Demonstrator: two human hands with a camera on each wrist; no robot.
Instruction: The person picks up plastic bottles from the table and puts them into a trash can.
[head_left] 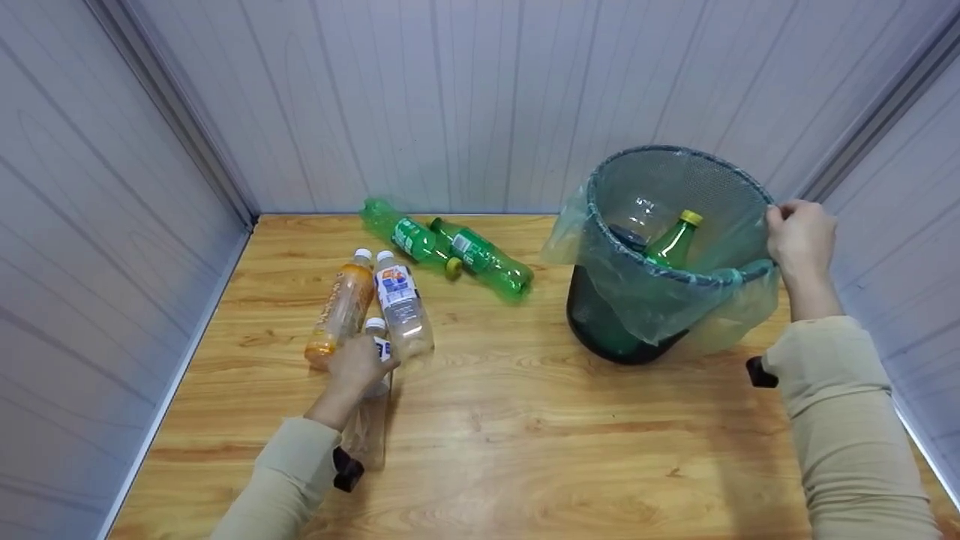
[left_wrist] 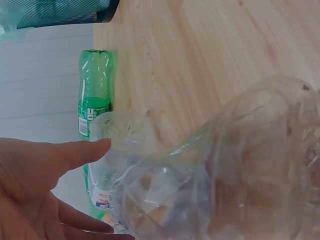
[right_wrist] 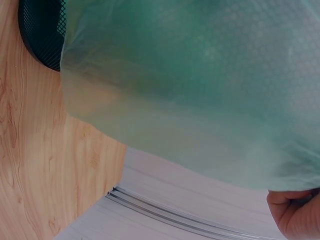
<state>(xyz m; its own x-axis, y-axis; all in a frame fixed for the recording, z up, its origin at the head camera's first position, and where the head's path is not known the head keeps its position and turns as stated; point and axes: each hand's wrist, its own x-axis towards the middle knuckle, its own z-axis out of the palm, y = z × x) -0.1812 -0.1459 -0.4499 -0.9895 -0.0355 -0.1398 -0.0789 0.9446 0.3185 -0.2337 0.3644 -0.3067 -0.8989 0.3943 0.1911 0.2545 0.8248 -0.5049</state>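
My left hand (head_left: 358,367) is over a clear plastic bottle (head_left: 367,431) with a white cap, lying on the table. In the left wrist view, thumb and fingers are spread beside that clear bottle, the fingertips at its side. Beside it lie an orange-labelled bottle (head_left: 341,304) and another clear bottle (head_left: 403,307) with a white label. On the right, my right hand (head_left: 802,236) grips the rim of a dark mesh wastebasket (head_left: 611,326), lined with a green bin bag (head_left: 637,300). Inside stands a green bottle (head_left: 673,244) with a yellow cap.
Two green bottles, one (head_left: 409,236) near the back wall and one (head_left: 487,262) to its right, lie on the wooden table (head_left: 510,450). Pale panelled walls (head_left: 375,105) enclose the table at the back and on both sides.
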